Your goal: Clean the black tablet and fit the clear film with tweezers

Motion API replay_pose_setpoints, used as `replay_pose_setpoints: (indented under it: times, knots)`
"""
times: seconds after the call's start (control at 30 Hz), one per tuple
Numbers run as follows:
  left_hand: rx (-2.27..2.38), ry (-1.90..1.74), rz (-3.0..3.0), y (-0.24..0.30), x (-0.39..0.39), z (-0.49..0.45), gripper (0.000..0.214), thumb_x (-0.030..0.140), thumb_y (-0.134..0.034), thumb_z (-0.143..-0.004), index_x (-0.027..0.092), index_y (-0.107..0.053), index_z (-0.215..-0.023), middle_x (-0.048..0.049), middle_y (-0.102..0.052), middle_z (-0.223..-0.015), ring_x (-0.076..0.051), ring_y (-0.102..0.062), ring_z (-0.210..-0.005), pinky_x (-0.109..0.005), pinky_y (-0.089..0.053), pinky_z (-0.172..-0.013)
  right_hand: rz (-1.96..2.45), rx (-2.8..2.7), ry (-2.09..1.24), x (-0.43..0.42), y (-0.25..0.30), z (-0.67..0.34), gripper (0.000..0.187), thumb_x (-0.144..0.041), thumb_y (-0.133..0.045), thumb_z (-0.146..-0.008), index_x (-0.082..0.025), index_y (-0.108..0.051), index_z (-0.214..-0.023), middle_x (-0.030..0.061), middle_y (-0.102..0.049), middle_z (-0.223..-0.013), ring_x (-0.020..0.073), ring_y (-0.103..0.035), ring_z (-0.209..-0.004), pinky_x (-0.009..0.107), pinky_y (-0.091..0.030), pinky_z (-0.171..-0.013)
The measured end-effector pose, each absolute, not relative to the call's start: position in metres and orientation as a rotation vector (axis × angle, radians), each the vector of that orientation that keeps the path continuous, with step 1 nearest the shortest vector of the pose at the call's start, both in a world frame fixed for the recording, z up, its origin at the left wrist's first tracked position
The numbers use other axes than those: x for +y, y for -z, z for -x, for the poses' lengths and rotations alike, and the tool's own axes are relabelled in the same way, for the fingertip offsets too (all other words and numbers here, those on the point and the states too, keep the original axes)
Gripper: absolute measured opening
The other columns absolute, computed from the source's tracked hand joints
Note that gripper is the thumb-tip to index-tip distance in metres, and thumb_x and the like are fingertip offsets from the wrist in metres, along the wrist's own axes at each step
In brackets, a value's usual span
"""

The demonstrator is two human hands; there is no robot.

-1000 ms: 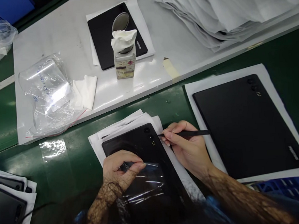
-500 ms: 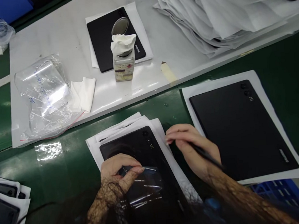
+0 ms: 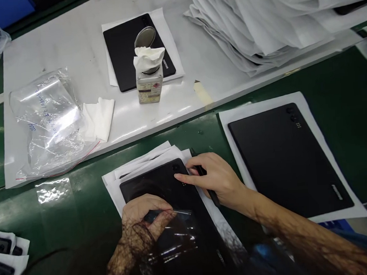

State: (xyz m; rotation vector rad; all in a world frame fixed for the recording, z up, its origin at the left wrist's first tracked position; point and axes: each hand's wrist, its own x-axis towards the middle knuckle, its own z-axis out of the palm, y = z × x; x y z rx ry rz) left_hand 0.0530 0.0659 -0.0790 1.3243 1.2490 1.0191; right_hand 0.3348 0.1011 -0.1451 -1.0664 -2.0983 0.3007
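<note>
A black tablet [image 3: 161, 186] lies back-up on white paper sheets [image 3: 132, 168] on the green belt. My left hand [image 3: 145, 217] pinches the edge of a clear protective film [image 3: 177, 234] that covers the tablet's lower part. My right hand [image 3: 214, 179] rests at the tablet's upper right corner. Its index finger presses near the camera, and a thin black stylus [image 3: 210, 190] is tucked under the palm.
A second black tablet [image 3: 285, 159] lies on paper to the right. On the white shelf [image 3: 76, 40] stand a small bottle topped with a cloth [image 3: 148, 79], a third tablet [image 3: 123, 45], a clear bag [image 3: 48, 121], a wipe [image 3: 100, 118] and stacked sheets [image 3: 257, 19]. More tablets [image 3: 0, 259] sit at lower left.
My right hand took the stylus tip off the camera area, turned the stylus back under the palm, and now presses a fingertip on the tablet corner. The left hand kept its pinch on the film.
</note>
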Motion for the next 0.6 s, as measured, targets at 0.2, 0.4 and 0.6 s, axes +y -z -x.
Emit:
replay_pose_setpoints:
  times: [0.2, 0.4, 0.6]
  knots:
    - [1.221, -1.032, -1.298, 0.078, 0.067, -0.055, 0.015, 0.02, -0.102, -0.102, 0.035, -0.101, -0.1, 0.0023, -0.101, -0.092, -0.024, -0.094, -0.081, -0.035, -0.077, -0.083, 1.12, -2.053, -0.08, 0.1, 0.154, -0.334, 0.069, 0.01, -0.059, -0.113, -0.032, -0.085, -0.16, 0.0027, -0.086, -0.115, 0.0194, -0.08, -0.097, 0.037, -0.065, -0.09]
    - [1.192, -1.02, -1.326, 0.083, 0.069, -0.053, 0.017, 0.017, -0.1, -0.103, 0.034, -0.102, -0.101, 0.001, -0.101, -0.094, -0.026, -0.096, -0.084, -0.038, -0.077, -0.086, 1.178, -2.148, 0.037, 0.101, 0.146, -0.334, 0.065, 0.006, -0.068, -0.114, -0.037, -0.089, -0.158, 0.0012, -0.089, -0.11, 0.021, -0.08, -0.095, 0.037, -0.064, -0.085]
    - [1.111, -0.973, -1.375, 0.089, 0.086, -0.043, 0.015, 0.02, -0.109, -0.094, 0.034, -0.104, -0.096, -0.0004, -0.103, -0.089, -0.026, -0.098, -0.08, -0.033, -0.081, -0.081, 1.33, -1.983, -0.035, 0.102, 0.148, -0.339, 0.059, 0.002, -0.066, -0.118, -0.036, -0.095, -0.151, 0.0095, -0.094, -0.129, 0.0276, -0.086, -0.11, 0.042, -0.071, -0.093]
